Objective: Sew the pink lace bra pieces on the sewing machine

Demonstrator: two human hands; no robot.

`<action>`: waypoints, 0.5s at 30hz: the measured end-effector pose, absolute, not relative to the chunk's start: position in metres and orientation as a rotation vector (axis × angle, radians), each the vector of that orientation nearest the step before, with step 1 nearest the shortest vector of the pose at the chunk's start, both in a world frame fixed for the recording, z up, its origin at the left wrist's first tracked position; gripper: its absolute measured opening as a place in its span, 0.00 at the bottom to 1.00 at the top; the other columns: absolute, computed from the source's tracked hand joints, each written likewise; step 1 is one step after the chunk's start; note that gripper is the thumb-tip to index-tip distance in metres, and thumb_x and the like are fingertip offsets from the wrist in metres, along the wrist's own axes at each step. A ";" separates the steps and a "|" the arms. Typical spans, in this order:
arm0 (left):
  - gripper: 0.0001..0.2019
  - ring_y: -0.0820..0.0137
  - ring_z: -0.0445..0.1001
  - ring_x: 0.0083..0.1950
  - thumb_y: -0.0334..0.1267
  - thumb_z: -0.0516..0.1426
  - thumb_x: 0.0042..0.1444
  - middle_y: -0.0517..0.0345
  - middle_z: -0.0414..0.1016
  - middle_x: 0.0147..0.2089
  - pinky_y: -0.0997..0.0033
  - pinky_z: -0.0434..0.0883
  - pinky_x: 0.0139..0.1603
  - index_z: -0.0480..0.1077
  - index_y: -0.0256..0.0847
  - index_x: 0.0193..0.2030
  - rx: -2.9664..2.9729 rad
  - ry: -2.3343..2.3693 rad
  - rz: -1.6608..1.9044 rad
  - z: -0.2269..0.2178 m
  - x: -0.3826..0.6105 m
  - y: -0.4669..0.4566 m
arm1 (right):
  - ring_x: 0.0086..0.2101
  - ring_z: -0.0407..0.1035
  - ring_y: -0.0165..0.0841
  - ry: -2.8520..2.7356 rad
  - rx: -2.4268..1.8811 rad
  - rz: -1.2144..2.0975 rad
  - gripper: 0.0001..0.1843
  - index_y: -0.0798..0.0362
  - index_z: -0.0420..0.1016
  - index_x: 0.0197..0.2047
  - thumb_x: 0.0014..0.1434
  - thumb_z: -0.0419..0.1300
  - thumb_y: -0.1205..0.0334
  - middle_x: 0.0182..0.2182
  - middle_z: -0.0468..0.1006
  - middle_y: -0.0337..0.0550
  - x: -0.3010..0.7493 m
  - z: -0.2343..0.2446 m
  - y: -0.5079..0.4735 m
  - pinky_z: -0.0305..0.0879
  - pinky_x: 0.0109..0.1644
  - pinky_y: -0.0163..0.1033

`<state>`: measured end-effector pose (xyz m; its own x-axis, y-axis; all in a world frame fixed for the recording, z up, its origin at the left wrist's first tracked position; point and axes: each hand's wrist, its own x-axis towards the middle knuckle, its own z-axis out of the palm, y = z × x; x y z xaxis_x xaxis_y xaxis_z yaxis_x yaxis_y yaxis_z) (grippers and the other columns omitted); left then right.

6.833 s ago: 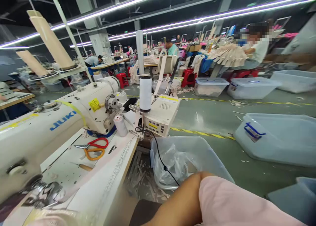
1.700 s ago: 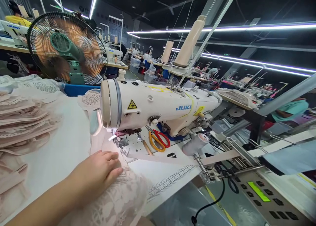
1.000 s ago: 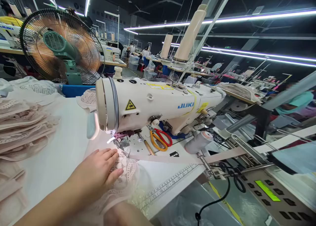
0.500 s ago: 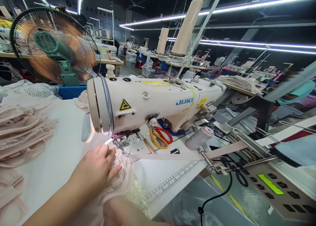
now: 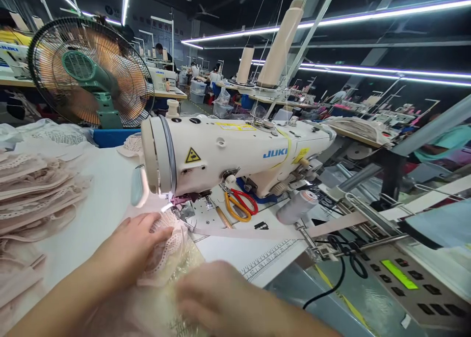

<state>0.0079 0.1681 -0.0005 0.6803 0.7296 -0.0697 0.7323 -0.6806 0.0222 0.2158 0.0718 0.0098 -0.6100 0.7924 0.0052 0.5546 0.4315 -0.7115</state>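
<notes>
A pale pink lace piece (image 5: pixel 167 256) lies on the machine bed, its upper edge at the needle area of a white JUKI sewing machine (image 5: pixel 235 153). My left hand (image 5: pixel 134 241) lies on this lace, fingers stretched flat and the thumb apart. To its right, my right hand (image 5: pixel 217 295) is smeared by motion over the fabric near the table's front edge; its fingers cannot be made out. A pale band (image 5: pixel 265 232) runs from the right toward the needle area. Behind it lie scissors with orange and red handles (image 5: pixel 239 207), beside a wooden-handled tool (image 5: pixel 223 218).
Stacked pink lace pieces (image 5: pixel 35 194) lie at the left. A grey thread cone (image 5: pixel 297 207) and a small black blade (image 5: pixel 261 225) are right of the scissors. A control panel (image 5: pixel 412 288) stands at lower right. A large fan (image 5: pixel 90 74) is behind.
My left hand has drawn back slightly from the needle, its fingers flatter on the lace. My right hand has moved up and right from the bottom edge. The view has shifted a little.
</notes>
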 end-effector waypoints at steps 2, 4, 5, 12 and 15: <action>0.33 0.49 0.59 0.64 0.23 0.53 0.42 0.50 0.62 0.64 0.43 0.61 0.58 0.69 0.56 0.55 2.867 1.103 -0.085 -0.001 0.008 0.166 | 0.38 0.67 0.35 -2.417 -1.346 0.460 0.20 0.51 0.67 0.55 0.59 0.54 0.67 0.41 0.73 0.47 0.226 0.012 0.086 0.64 0.40 0.37; 0.32 0.49 0.56 0.66 0.25 0.55 0.39 0.53 0.64 0.64 0.39 0.56 0.61 0.70 0.53 0.54 2.842 0.959 -0.091 0.001 0.010 0.161 | 0.44 0.66 0.39 -2.501 -1.408 0.110 0.28 0.42 0.59 0.63 0.60 0.54 0.67 0.53 0.68 0.51 0.228 0.008 0.105 0.64 0.42 0.41; 0.31 0.51 0.57 0.66 0.26 0.55 0.40 0.54 0.66 0.62 0.40 0.54 0.63 0.71 0.52 0.53 2.818 0.912 -0.093 0.003 0.012 0.158 | 0.46 0.65 0.40 -2.554 -1.397 -0.003 0.27 0.39 0.59 0.62 0.61 0.54 0.65 0.57 0.65 0.51 0.228 0.006 0.114 0.64 0.43 0.42; 0.21 0.55 0.66 0.60 0.33 0.55 0.47 0.52 0.68 0.61 0.45 0.58 0.64 0.73 0.40 0.50 2.698 0.928 -0.220 0.028 0.026 0.138 | 0.39 0.66 0.34 -2.692 -1.047 -0.282 0.06 0.51 0.75 0.34 0.59 0.56 0.65 0.45 0.77 0.37 0.236 -0.013 0.141 0.61 0.35 0.37; 0.21 0.53 0.66 0.59 0.31 0.57 0.45 0.51 0.69 0.60 0.44 0.60 0.62 0.73 0.38 0.50 2.708 0.971 -0.291 0.032 0.029 0.137 | 0.37 0.65 0.32 -2.591 -0.892 -0.297 0.05 0.52 0.73 0.33 0.58 0.56 0.67 0.42 0.79 0.32 0.241 -0.022 0.135 0.59 0.33 0.37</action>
<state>0.0291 0.1368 0.0315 0.7579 0.5944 -0.2686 0.6443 -0.7466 0.1657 0.2409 0.1346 -0.0220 -0.7246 0.5458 0.4208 0.6269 0.7756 0.0735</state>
